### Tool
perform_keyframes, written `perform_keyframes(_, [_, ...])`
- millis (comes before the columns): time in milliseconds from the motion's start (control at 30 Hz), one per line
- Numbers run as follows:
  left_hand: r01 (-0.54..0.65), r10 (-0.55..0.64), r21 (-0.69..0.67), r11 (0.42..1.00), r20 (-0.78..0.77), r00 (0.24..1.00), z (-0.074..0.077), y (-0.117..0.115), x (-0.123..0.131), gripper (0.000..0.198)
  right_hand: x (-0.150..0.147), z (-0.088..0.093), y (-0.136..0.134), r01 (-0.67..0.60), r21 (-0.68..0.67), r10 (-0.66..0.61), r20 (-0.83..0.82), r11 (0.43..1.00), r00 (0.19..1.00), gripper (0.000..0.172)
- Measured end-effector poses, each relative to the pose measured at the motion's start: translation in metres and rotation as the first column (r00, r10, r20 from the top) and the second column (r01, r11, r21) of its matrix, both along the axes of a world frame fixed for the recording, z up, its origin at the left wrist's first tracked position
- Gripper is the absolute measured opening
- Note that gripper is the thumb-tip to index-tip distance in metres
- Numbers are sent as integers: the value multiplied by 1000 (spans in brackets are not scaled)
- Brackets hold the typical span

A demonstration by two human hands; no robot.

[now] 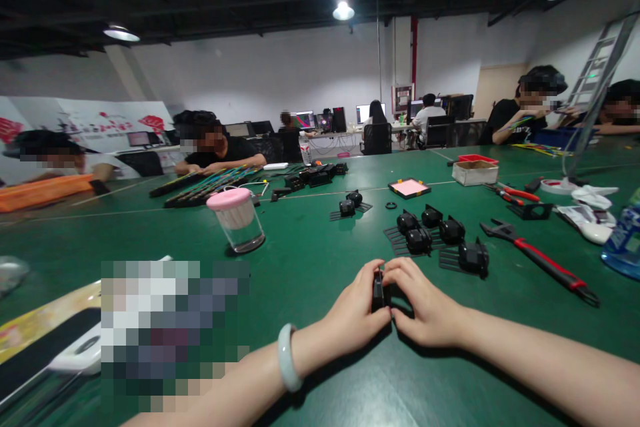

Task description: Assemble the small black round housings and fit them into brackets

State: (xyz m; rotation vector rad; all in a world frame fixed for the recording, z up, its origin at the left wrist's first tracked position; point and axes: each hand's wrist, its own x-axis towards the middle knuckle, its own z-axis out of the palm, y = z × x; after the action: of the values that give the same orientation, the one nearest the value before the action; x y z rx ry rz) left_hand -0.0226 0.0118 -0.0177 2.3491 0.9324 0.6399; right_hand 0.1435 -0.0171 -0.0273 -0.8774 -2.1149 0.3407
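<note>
Close to the table's near edge, my left hand (357,300) is closed around a small black part (378,290), with the thumb below and fingertips above. My right hand (425,303) meets it from the right, its fingertips and thumb pinching at the same part's side. The part is mostly hidden between the fingers. Just beyond my hands lie several black housings (419,240) with flat comb-like prongs. Two similar black pieces (347,207) sit farther off, near a small black ring (391,205).
On the green table (300,267) are a pink-lidded cup (237,220), a red-handled wrench (545,260), a pink-topped square tray (410,187), a white box (475,172) and a blue bottle (625,240). Other people sit around the far side.
</note>
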Motion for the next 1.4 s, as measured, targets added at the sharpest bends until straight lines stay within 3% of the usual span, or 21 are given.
perform_keyframes(1400, [-12,12,1,1000,16,1000,1,-1,2,63,2,2,4,-41,-79,38,-40,996,998,40])
